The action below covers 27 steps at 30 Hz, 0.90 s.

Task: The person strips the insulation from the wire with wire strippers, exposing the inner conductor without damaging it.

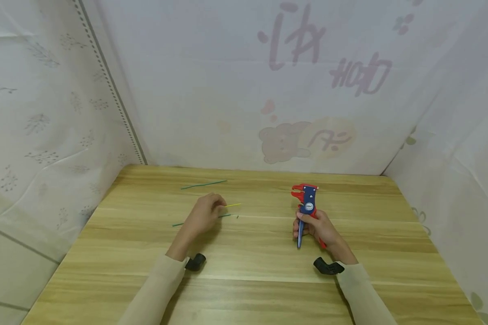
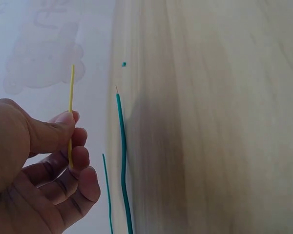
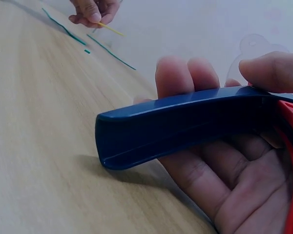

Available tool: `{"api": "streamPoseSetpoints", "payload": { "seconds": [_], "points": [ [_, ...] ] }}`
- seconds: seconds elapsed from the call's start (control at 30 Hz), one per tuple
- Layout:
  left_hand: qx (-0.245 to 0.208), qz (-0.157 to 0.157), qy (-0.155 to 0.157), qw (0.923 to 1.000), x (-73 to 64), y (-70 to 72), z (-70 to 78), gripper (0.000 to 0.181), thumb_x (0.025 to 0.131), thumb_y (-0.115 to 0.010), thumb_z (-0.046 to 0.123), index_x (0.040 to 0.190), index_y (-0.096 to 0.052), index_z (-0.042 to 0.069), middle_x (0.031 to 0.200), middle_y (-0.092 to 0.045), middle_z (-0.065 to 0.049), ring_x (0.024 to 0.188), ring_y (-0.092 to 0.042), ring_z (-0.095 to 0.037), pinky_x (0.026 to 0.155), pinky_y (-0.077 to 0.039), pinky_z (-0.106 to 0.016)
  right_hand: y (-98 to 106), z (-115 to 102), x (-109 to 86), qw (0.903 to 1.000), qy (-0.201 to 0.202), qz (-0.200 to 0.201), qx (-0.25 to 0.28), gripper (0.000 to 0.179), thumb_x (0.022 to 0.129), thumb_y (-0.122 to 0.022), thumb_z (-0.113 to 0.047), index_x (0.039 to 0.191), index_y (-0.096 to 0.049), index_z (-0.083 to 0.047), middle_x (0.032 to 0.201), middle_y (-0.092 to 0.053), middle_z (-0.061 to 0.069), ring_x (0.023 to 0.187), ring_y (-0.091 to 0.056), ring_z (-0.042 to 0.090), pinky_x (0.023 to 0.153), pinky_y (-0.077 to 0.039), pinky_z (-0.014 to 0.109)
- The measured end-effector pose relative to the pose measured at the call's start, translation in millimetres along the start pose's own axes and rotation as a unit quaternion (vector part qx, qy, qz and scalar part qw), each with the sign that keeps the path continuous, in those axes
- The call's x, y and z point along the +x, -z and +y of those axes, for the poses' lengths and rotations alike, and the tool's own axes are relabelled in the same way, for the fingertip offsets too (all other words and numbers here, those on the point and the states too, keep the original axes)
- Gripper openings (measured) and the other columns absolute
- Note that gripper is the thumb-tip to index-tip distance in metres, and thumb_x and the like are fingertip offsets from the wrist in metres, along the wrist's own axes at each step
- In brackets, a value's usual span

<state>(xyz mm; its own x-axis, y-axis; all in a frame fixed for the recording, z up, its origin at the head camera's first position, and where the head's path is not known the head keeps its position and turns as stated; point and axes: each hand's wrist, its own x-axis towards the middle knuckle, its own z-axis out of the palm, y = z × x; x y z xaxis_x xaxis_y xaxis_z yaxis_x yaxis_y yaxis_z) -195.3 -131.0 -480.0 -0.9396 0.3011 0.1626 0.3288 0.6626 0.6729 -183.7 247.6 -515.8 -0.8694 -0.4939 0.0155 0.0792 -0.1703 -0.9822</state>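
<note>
My left hand [image 1: 204,214] pinches a short yellow wire [image 2: 72,90] between thumb and fingers, its free end pointing right in the head view. Below that hand lies a green wire [image 2: 122,146] with a bare strand at its tip, partly hidden by the hand from the head camera. A tiny green piece of insulation [image 1: 237,217] lies just past the tip. My right hand [image 1: 319,228] holds a wire stripper [image 1: 309,198] with blue and red parts, fingers around its handles and thumb on top. Its jaws point away from me and stand apart, with nothing between them.
Another green wire [image 1: 203,184] lies farther back on the wooden table [image 1: 260,289]. A printed cloth [image 1: 203,90] hangs behind the table's back edge, and patterned cloth [image 1: 463,149] covers the sides. A black wrist mount [image 1: 328,266] sticks out beside the right sleeve.
</note>
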Motion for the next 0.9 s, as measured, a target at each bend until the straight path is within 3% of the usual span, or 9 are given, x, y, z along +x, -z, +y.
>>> {"api": "streamPoseSetpoints", "payload": {
  "seconds": [0.3,0.9],
  "points": [
    [0.002,-0.002,-0.005,1.0000,0.1,-2.9,10.3,0.008,0.099,-0.064,0.004,0.104,-0.071,0.002,0.099,-0.070,-0.008,0.087,-0.062,-0.018,0.079,-0.054,-0.035,-7.5,-4.8,1.0,0.9998,-0.019,-0.006,-0.007,0.033,0.109,-0.050,-0.016,0.124,-0.042,0.012,0.087,-0.072,0.004,0.076,-0.076,0.019,0.075,-0.064,0.040],
    [-0.013,0.006,-0.040,0.9991,5.4,-2.6,23.9,0.010,0.101,-0.063,0.008,0.104,-0.070,0.002,0.096,-0.070,-0.011,0.077,-0.053,-0.013,0.070,-0.046,-0.027,-19.1,-5.1,4.8,0.9993,-0.016,-0.033,-0.009,0.023,0.108,-0.050,-0.013,0.116,-0.050,0.009,0.085,-0.073,0.003,0.073,-0.075,0.019,0.073,-0.064,0.040]
  ]
}}
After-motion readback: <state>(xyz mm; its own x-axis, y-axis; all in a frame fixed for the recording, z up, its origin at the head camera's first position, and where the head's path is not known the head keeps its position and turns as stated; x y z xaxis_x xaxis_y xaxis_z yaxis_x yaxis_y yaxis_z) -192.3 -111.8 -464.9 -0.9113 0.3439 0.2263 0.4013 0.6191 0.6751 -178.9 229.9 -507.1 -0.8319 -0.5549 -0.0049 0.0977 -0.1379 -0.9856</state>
